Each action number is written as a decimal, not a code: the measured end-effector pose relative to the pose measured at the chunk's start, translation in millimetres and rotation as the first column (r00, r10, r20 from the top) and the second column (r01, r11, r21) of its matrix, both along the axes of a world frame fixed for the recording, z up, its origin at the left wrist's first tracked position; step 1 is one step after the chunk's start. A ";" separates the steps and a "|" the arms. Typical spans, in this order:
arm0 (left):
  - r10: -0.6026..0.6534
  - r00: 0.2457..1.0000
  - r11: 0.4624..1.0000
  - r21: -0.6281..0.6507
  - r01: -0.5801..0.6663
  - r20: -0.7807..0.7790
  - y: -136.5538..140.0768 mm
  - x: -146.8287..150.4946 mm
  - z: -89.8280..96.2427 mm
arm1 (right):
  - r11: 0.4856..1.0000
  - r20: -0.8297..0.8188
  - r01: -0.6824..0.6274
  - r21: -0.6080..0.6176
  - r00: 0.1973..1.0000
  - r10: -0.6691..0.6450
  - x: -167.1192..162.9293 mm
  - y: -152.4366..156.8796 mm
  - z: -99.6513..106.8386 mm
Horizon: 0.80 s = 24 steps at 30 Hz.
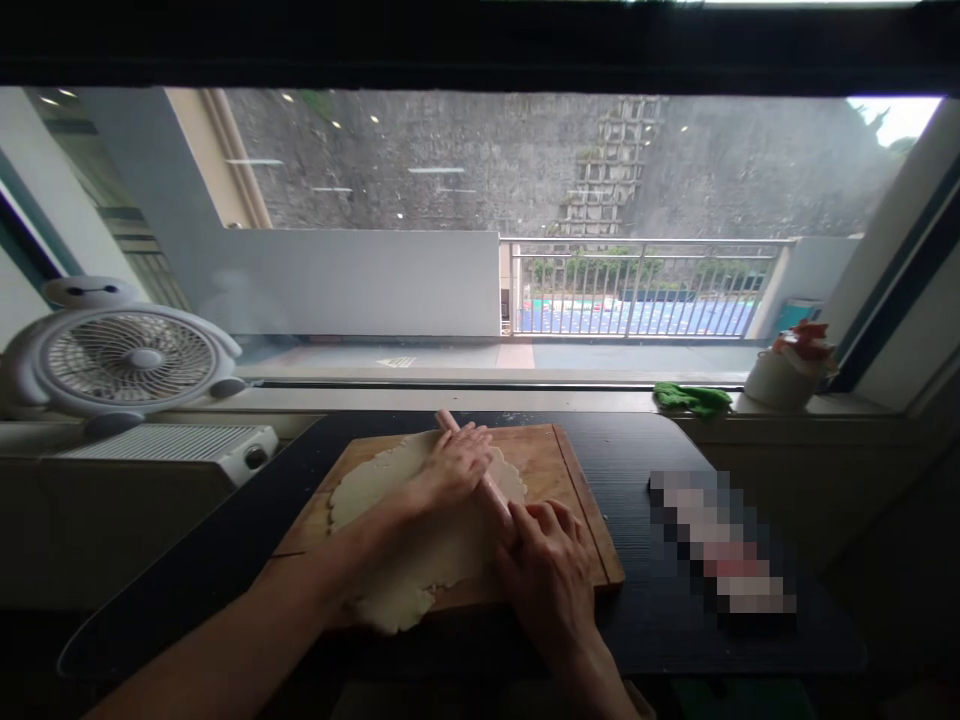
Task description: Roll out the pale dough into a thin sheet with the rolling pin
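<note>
A pale rolling pin [495,505] lies slantwise across a wide, thin sheet of dough [379,492]. My left hand [459,458] is over the pin's far part, its fingers curved across the top. Nearer to me, my right hand [553,548] is closed around the pin's near end, which it hides. The dough has ragged edges and covers much of a wooden cutting board [581,520]. Its near edge hangs past the board's front, and my left forearm hides part of it.
The board rests on a dark table [622,450]. On its right lies a pixelated flat object [724,550]. A green cloth [691,398] and a white container [784,375] stand on the windowsill. A white fan [139,355] is at the left, by the window.
</note>
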<state>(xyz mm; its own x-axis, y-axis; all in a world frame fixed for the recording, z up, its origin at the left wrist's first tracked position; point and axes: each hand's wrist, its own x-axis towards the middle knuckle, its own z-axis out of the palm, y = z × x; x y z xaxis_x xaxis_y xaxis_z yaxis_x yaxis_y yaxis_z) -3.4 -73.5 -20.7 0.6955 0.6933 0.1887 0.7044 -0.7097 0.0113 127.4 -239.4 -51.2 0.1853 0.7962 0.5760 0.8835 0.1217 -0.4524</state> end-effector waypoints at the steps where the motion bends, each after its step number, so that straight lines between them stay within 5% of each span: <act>1: 0.004 1.000 1.000 0.025 -0.005 0.021 -6.3 -17.6 -0.5 | 1.000 0.006 -0.013 -0.001 1.000 0.013 -1.1 -0.7 0.0; 5: -0.006 1.000 1.000 0.017 0.006 -0.017 -13.1 -37.9 2.2 | 1.000 -0.010 -0.002 -0.012 1.000 0.002 -1.4 -0.1 -2.2; 11: -0.032 0.992 0.995 -0.099 0.020 -0.121 27.0 55.0 9.1 | 0.997 -0.035 0.076 0.005 0.997 -0.076 8.8 6.0 -6.9; 14: -0.027 0.994 0.995 -0.103 0.016 -0.106 33.6 74.1 12.0 | 0.998 -0.028 0.069 0.004 0.997 -0.069 11.0 6.5 -7.8; 16: -0.023 0.995 0.996 -0.092 0.015 -0.092 24.1 56.9 10.2 | 0.999 0.004 0.031 0.010 0.999 -0.031 7.0 3.2 -7.3; 22: 0.035 0.993 0.990 0.135 -0.050 0.111 -46.6 -64.4 -4.7 | 0.979 0.120 -0.200 -0.030 0.972 0.202 -23.2 -9.6 3.4; 24: 0.046 0.991 0.981 0.181 -0.068 0.123 -58.5 -88.3 -8.4 | 0.977 0.143 -0.184 -0.105 0.970 0.198 -27.8 2.3 9.4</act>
<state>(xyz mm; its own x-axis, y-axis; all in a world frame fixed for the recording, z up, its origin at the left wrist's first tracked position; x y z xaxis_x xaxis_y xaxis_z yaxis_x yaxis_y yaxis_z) -91.7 -131.9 -29.2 0.6214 0.6766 0.3950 0.7450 -0.6664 -0.0305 99.7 -237.1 -41.8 -0.0599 0.8582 0.5098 0.9070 0.2600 -0.3312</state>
